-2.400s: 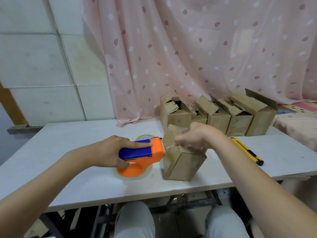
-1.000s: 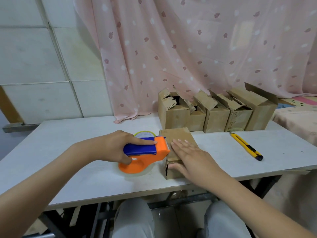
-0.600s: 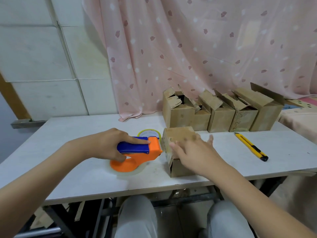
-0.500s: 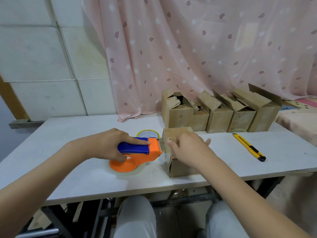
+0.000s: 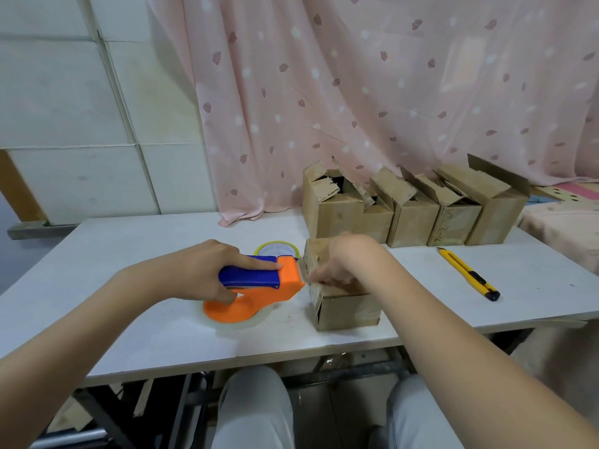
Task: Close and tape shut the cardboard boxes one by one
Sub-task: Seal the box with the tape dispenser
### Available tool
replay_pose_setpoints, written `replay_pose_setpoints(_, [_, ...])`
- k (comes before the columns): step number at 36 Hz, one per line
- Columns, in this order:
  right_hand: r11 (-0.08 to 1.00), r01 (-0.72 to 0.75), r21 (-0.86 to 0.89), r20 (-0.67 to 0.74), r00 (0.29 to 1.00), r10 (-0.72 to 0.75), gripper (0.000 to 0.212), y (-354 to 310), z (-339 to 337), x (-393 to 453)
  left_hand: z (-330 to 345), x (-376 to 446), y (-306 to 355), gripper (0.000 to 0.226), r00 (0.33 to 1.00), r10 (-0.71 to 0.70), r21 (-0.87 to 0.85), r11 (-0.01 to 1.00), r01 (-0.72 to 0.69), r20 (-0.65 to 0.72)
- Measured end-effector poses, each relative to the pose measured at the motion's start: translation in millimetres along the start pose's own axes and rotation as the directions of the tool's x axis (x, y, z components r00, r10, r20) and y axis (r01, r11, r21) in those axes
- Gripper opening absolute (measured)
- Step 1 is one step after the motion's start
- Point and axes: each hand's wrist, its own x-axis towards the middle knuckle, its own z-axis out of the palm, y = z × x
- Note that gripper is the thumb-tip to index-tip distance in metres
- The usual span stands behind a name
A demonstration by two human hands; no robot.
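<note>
A: What's laid out, biggest first?

B: A white table (image 5: pixel 113 254) in front of a pink curtain (image 5: pixel 372 92). Along its back edge, a row of boxes (image 5: pixel 411 215) with their flaps open. Nearer the front edge, one box (image 5: pixel 348 309) lying alone, flaps folded down, no tape across it that I can make out.

A: And the hands?

B: The left hand (image 5: pixel 207 270) is wrapped round the blue handle of the orange tape gun (image 5: pixel 259 290), whose toothed nose sits just beside the box's left edge. The right hand (image 5: pixel 343 264) rests on top of the box, fingers curled down at the edge next to the gun's nose. Whether they pinch a tape end I cannot tell.

A: So which step?

B: Starting the tape on this first box, I'd judge. Next, the tape end must stick to the box, then the gun draws across the seam while the right hand keeps the flaps flat.

A: Anything else?

B: A spare tape roll (image 5: pixel 277 249) behind the gun, and a yellow knife (image 5: pixel 466 273) to the right.
</note>
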Motion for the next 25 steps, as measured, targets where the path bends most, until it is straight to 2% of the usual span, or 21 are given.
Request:
replay_pose_setpoints(2, [0.996,0.086,0.020,-0.006,0.996,-0.086,0.040,4.8,-5.1,-6.3,0.4,0.3,-0.2,0.083,1.000,0.002,-0.005,1.000,-0.002,0.003])
replay_pose_setpoints(4, [0.994,0.111,0.015,0.057,0.992,-0.112,0.032,7.3,-10.0,-15.3,0.0,0.5,-0.1,0.085,1.000,0.009,-0.012,1.000,-0.009,0.010])
replay_pose_setpoints(5, [0.994,0.108,0.006,0.093,0.990,-0.108,0.034,8.3,-12.9,-19.6,-0.5,0.4,-0.3,0.086,1.000,0.009,-0.015,1.000,-0.009,0.015])
replay_pose_setpoints(7, [0.991,0.130,0.042,0.074,0.988,-0.133,0.036,12.4,-20.9,-26.4,-1.8,-0.4,-0.5,0.086,1.000,0.007,-0.037,0.999,-0.007,0.016])
replay_pose_setpoints(10, [0.973,0.154,0.171,0.013,0.987,-0.158,0.042,26.9,-27.4,-34.7,-2.2,-1.6,0.8,0.089,1.000,0.009,-0.069,0.998,-0.008,0.001])
replay_pose_setpoints(13, [0.939,0.122,0.323,0.026,0.990,-0.138,0.053,37.3,-25.4,-29.1,-1.8,-0.5,5.9,0.091,1.000,0.022,-0.083,0.996,-0.024,-0.017])
replay_pose_setpoints(14, [0.928,0.110,0.357,0.032,0.991,-0.130,0.060,39.4,-24.5,-26.2,-2.1,0.6,8.1,0.092,0.999,0.027,-0.088,0.996,-0.029,-0.021])
replay_pose_setpoints(17, [0.883,0.072,0.464,0.047,0.993,-0.105,0.098,50.2,-22.2,-19.5,-1.9,2.3,12.5,0.090,0.999,0.028,-0.098,0.995,-0.030,-0.030])
replay_pose_setpoints(25, [0.703,0.056,0.709,0.105,0.977,-0.184,0.087,86.6,-14.7,-9.3,1.5,-1.7,9.3,0.089,1.000,-0.003,-0.094,0.996,0.001,-0.016])
